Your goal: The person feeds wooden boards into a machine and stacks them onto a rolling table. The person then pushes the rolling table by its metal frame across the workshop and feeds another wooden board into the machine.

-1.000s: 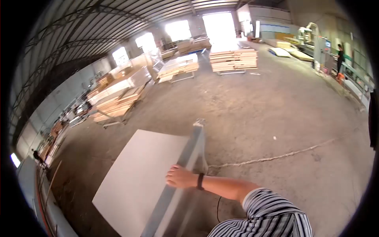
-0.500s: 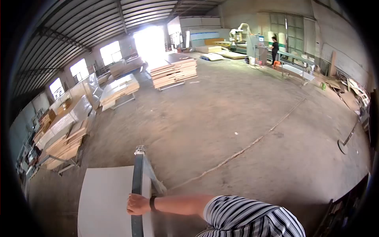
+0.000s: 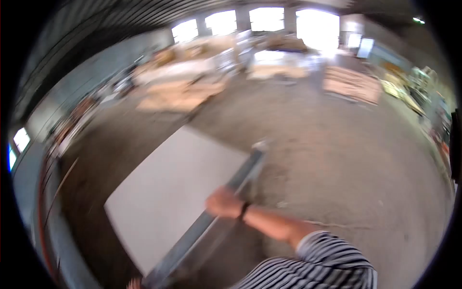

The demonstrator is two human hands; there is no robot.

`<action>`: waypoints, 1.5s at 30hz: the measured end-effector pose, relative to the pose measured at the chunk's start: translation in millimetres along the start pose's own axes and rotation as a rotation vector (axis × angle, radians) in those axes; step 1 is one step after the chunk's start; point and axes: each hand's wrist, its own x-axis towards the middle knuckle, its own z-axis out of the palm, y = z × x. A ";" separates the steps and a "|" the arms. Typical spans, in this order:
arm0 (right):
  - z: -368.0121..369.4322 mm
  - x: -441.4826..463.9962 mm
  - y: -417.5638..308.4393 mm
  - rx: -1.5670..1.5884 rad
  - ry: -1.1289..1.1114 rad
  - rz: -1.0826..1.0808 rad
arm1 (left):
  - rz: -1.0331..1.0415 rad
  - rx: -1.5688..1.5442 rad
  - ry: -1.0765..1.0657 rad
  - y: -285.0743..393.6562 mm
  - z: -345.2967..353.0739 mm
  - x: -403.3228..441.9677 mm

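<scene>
My right hand (image 3: 224, 202), with a dark band at the wrist, is closed round a long grey bar (image 3: 185, 241). The bar runs diagonally along the near edge of a large pale flat panel (image 3: 178, 183). Clear film seems to hang from the bar's right side, and its far end carries a whitish wrapping (image 3: 260, 145). At the bottom edge of the view, only a sliver of my left hand (image 3: 134, 283) shows beside the bar's near end. Its fingers are blurred and mostly cut off, so their grip cannot be made out.
Stacks of wooden boards (image 3: 180, 95) stand beyond the panel, with a pale-topped stack (image 3: 276, 65) and a brownish stack (image 3: 352, 85) farther right. Blurred machinery (image 3: 423, 82) is at far right. A bluish pipe-like edge (image 3: 72, 250) runs along the left. Concrete floor (image 3: 337, 164) lies between.
My view has swung left, and the person by the machine is no longer seen. The bar now slants across the view instead of standing near vertical. Part of my left hand has appeared.
</scene>
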 end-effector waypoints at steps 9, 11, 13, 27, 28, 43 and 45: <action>114.3 167.9 92.5 -0.035 -0.083 0.096 | -0.443 -0.102 0.058 -64.7 40.0 185.3; 155.1 216.4 117.1 -0.059 -0.094 0.111 | -0.453 -0.112 0.065 -100.4 71.2 227.5; 192.1 260.5 144.9 -0.077 -0.100 0.126 | -0.442 -0.124 0.080 -129.7 92.0 273.4; 401.2 558.0 316.9 -0.111 -0.116 0.123 | -0.449 -0.113 0.059 -301.2 249.0 535.8; 418.8 584.6 330.7 -0.118 -0.094 0.099 | -0.452 -0.116 0.105 -312.4 260.2 557.5; 697.1 936.5 424.9 -0.030 -0.017 -0.007 | -0.568 -0.066 0.006 -601.3 449.8 798.8; 740.6 983.4 425.1 -0.014 0.004 -0.012 | -0.579 -0.079 -0.027 -650.3 469.6 830.4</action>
